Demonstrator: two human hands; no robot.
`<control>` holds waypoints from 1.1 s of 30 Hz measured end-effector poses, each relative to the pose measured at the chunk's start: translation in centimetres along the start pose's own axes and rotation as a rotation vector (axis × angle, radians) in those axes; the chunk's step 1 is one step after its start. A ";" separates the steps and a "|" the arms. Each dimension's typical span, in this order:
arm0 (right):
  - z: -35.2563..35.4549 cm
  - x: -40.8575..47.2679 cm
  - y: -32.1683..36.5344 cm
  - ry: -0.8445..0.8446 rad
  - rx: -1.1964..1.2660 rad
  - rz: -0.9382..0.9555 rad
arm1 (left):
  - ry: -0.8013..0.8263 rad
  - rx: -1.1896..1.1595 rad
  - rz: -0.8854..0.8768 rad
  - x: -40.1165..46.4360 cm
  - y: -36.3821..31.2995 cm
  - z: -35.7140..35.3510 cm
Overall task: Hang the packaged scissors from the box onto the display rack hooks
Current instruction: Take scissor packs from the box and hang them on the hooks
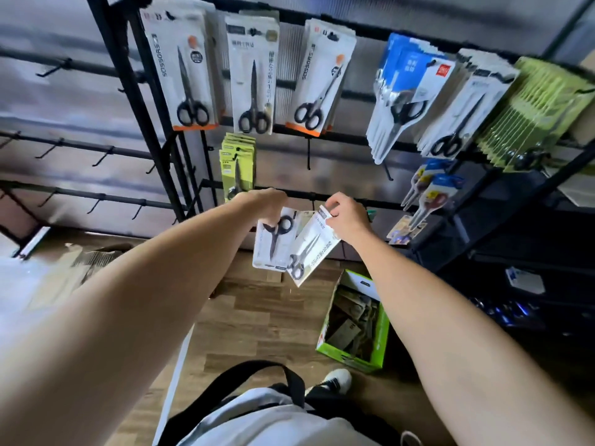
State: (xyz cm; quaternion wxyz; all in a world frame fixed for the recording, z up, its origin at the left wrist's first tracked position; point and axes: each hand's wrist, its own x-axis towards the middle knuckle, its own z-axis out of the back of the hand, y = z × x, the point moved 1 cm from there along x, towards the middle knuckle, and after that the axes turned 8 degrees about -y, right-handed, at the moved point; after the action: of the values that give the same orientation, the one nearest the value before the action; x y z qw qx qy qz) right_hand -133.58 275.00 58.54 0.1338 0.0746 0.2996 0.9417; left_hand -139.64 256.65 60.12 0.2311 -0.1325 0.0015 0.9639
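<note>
Two scissor packs held up below the rack's lower hooks

The front pack (314, 246), a white card with black-handled scissors, hangs tilted, long axis down-left, its top edge pinched by the right hand (346, 217). The left hand (269, 206) grips the top of the second pack (273, 243) just beside it. The bare hook (308, 154) is above both; the green box (357, 323) sits on the floor below.

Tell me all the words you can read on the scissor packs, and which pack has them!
"SCISSORS": runs up the left edge of the white orange-bottomed scissors pack at top left of the black rack.
"SCISSORS": same place on the matching white orange-bottomed pack third along.
Too blurred to read: the white grey-topped pack between them, the blue-and-white packs, the green packs, both hand-held packs.
</note>
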 end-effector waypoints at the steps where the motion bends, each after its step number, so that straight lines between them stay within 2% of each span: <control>1: 0.3 -0.2 0.6 0.018 -0.007 0.032 | -0.004 -0.013 -0.005 -0.2 0.3 0.2; 8: 0.4 0.6 3.2 0.064 -0.171 0.204 | -0.028 -0.055 -0.026 -1.5 1.5 1.8; 15: 0.3 0.3 4.6 0.097 -0.175 0.294 | -0.062 -0.080 -0.025 -2.0 1.8 3.1; 22: 1.4 0.5 4.6 0.016 -0.041 0.189 | -0.056 -0.123 0.019 -2.3 2.1 3.9; 33: 2.5 0.7 3.9 -0.033 -0.087 0.180 | -0.065 -0.130 -0.033 -2.3 0.8 4.9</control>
State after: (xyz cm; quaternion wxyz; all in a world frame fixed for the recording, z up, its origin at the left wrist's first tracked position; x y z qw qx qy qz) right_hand -134.49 273.57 62.88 0.0567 0.1109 0.2482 0.9607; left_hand -139.26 255.25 65.38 0.2375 -0.1162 -0.0709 0.9618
